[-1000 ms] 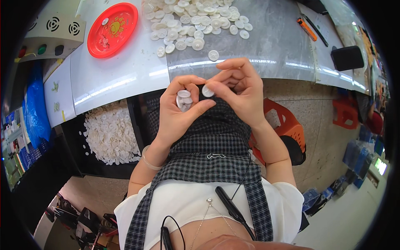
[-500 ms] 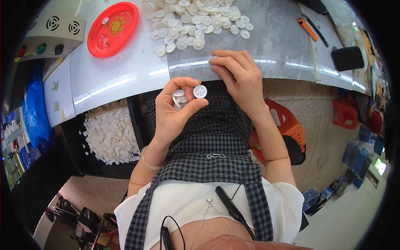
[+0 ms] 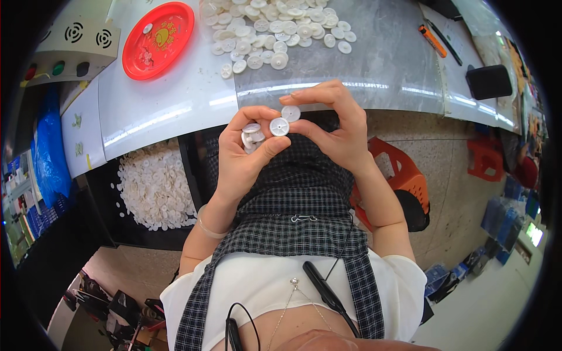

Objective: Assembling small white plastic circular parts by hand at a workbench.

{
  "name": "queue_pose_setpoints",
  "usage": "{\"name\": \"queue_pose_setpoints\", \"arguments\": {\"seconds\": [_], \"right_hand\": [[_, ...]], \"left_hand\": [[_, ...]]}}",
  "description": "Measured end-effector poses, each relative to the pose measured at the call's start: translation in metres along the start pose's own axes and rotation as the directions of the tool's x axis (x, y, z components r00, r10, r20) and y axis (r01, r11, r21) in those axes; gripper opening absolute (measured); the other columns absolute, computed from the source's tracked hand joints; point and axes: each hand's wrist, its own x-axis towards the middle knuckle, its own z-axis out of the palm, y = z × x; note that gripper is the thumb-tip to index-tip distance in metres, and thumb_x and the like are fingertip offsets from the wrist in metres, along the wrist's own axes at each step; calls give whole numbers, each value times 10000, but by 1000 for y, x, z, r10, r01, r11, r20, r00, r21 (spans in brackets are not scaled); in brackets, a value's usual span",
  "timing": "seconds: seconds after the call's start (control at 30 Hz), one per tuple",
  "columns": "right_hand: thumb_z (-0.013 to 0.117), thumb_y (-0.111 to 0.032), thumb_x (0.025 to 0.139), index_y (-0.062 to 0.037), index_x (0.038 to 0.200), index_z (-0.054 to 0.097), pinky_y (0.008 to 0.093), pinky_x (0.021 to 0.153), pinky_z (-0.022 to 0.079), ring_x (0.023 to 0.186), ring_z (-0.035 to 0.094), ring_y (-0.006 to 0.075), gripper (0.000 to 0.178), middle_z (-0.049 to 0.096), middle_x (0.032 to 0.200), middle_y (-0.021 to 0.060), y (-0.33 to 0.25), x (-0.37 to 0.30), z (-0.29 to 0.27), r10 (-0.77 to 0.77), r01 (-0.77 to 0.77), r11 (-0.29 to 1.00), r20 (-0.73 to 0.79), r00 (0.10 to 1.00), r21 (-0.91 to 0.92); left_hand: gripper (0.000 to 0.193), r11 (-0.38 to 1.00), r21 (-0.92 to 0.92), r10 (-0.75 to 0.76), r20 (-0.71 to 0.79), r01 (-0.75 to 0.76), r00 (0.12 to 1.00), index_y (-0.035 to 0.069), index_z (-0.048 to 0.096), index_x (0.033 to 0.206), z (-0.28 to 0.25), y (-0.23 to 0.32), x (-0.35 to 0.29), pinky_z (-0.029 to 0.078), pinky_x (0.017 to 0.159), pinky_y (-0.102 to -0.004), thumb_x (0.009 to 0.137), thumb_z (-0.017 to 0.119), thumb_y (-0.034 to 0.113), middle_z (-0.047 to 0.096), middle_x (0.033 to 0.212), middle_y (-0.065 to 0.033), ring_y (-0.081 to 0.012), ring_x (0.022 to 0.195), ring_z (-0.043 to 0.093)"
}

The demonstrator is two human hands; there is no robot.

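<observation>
Between the thumb and index finger of my left hand (image 3: pixel 243 146) a small white plastic gear (image 3: pixel 279 126) is pinched, its toothed rim and spokes facing up. Several more white gears (image 3: pixel 252 136) rest in the curled fingers of that hand. My right hand (image 3: pixel 336 126) pinches a second white gear (image 3: pixel 290 113) by its edge, right above the first one. The two gears touch or overlap at their rims; which of these I cannot tell. Both hands are held over my lap, just in front of the table edge.
A pile of white gears (image 3: pixel 275 35) lies on the table. Left of it sits a red plate (image 3: pixel 132 61) with one gear on it. A black bin (image 3: pixel 187 187) full of white gears stands below left. An orange marker (image 3: pixel 432 41) and a black phone-like object (image 3: pixel 489 82) lie at right.
My right hand has come left and down from the table edge and now holds a gear against the one in my left hand. My left hand has barely moved.
</observation>
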Motion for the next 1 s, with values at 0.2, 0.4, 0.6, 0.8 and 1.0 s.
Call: {"name": "queue_pose_setpoints", "arguments": {"seconds": [0.2, 0.4, 0.6, 0.8, 1.0], "right_hand": [[821, -68, 705, -64, 1059, 629, 279, 805, 514, 938, 644, 157, 403, 723, 1000, 52, 2, 0, -1, -66, 67, 996, 27, 997, -63], [850, -137, 690, -62, 1108, 602, 287, 798, 497, 932, 626, 156, 492, 729, 981, 50, -3, -2, 0, -28, 28, 998, 5, 1000, 57], [855, -183, 664, -92, 1107, 653, 275, 767, 502, 864, 623, 154, 496, 716, 875, -8, -5, -1, 4, -76, 81, 992, -55, 996, 101], [809, -241, 749, -54, 1120, 618, 338, 918, 454, 1056, 592, 207, 457, 704, 1078, 53, 3, 13, -16, -155, 155, 988, 101, 983, 15], [611, -151, 906, -93, 1233, 602, 393, 1046, 366, 1189, 523, 294, 332, 559, 1326, 117, 40, 27, -40, -81, -49, 774, -176, 981, -631]], "left_hand": [[330, 982, 153, 110, 16, -112, 994, 23, 568, 1110, -2, -2, 0, 370, 546, -137, 825, 736, 13, 541, 808, 41, -4, 715, 494], [236, 889, -450, -48, 94, 85, 994, 35, 487, 1119, -1, 1, 5, 297, 421, -157, 938, 607, 127, 530, 776, 12, -24, 561, 415], [326, 881, -343, -231, 291, 327, 928, 0, 523, 1171, -2, 0, 6, 268, 413, -156, 986, 568, 265, 507, 745, 14, -16, 531, 381], [385, 890, -339, -200, 312, 306, 929, -7, 532, 1185, -5, -5, 4, 255, 411, -153, 982, 572, 317, 490, 731, 18, -4, 528, 355], [463, 919, -299, -115, 419, 257, 901, -11, 487, 1180, -14, -9, 6, 295, 408, -129, 952, 581, 381, 428, 906, -5, -22, 631, 384]]}}
